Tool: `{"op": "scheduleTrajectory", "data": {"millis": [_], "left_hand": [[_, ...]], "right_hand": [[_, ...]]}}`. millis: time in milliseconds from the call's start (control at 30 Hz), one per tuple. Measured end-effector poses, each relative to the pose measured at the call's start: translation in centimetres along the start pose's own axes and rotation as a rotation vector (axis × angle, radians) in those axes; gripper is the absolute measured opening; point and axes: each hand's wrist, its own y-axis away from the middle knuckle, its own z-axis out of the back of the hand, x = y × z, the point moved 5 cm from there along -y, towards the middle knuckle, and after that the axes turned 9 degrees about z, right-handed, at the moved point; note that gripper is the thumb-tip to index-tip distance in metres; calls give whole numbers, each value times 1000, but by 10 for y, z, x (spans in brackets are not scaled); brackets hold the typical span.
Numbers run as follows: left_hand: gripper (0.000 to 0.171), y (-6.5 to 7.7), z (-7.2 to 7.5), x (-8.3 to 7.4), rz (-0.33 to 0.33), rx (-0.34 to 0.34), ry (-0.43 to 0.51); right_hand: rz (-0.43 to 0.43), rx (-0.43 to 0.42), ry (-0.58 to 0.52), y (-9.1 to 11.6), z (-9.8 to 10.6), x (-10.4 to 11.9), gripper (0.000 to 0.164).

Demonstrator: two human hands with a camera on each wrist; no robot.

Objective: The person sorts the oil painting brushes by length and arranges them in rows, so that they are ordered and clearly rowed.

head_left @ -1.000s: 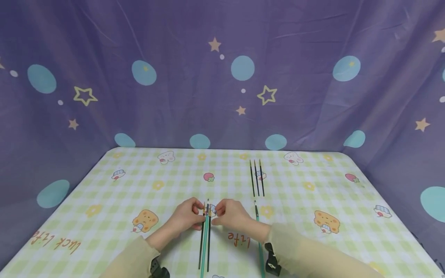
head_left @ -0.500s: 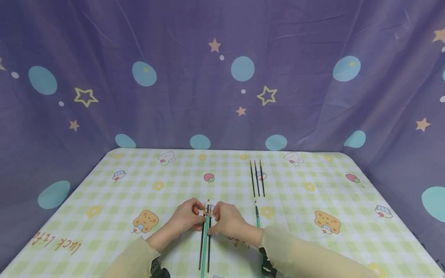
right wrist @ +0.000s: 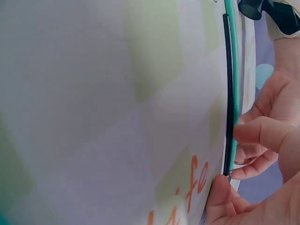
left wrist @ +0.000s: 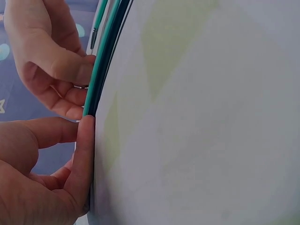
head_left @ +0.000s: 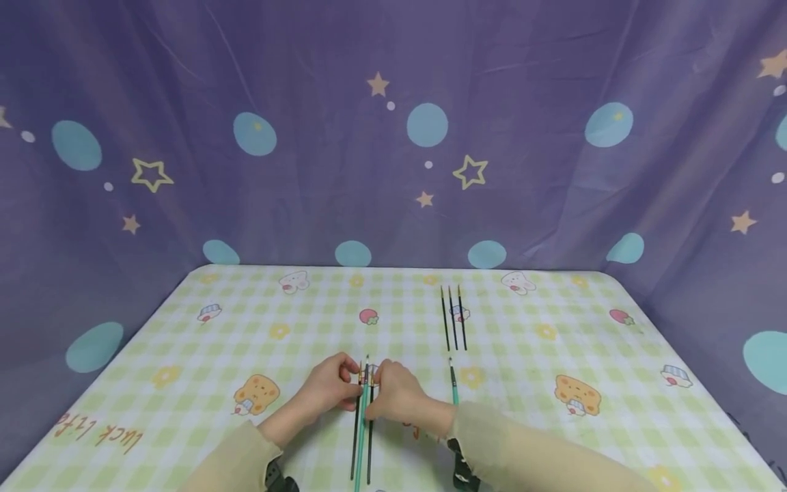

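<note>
A teal paintbrush [head_left: 360, 454] lies between a left black paintbrush [head_left: 354, 444] and a right black paintbrush [head_left: 370, 447] on the checked cloth, bristles pointing away. My left hand [head_left: 328, 384] sits at the left side of the bundle, thumb and bent fingers at the brushes' upper part. From the right, my right hand [head_left: 398, 393] meets it. In the right wrist view, the right thumb [right wrist: 253, 131] touches the handles and a fingertip [right wrist: 218, 187] is by a black brush's ferrule end. I cannot tell whether either hand pinches a brush.
Further back, three thin dark paintbrushes [head_left: 453, 318] lie side by side. Another teal paintbrush [head_left: 454, 389] lies right of the hands, its lower handle hidden under the right sleeve [head_left: 522, 441]. A purple curtain [head_left: 393, 137] hangs behind the table.
My right hand has shifted left and slightly toward me, from beside the bundle to touching its right side. My left hand stays in place.
</note>
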Motion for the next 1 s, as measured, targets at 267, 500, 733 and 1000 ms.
{"op": "scheduleTrajectory", "data": {"millis": [267,500,733,1000], "left_hand": [[28,-2,0,1,-16,-1,14],[28,-1,-1,3,-11,-2,21],[28,0,-3,3,-8,4,34],[28,-1,-2,1,-11,12,37]], "right_hand": [[27,-28,-11,-1,6,0,33],[16,-29,10,-4,12,-4,28],[-18,-46,26,-7,11,-9,23],[-53,-37,71,-10,11,-7,26]]}}
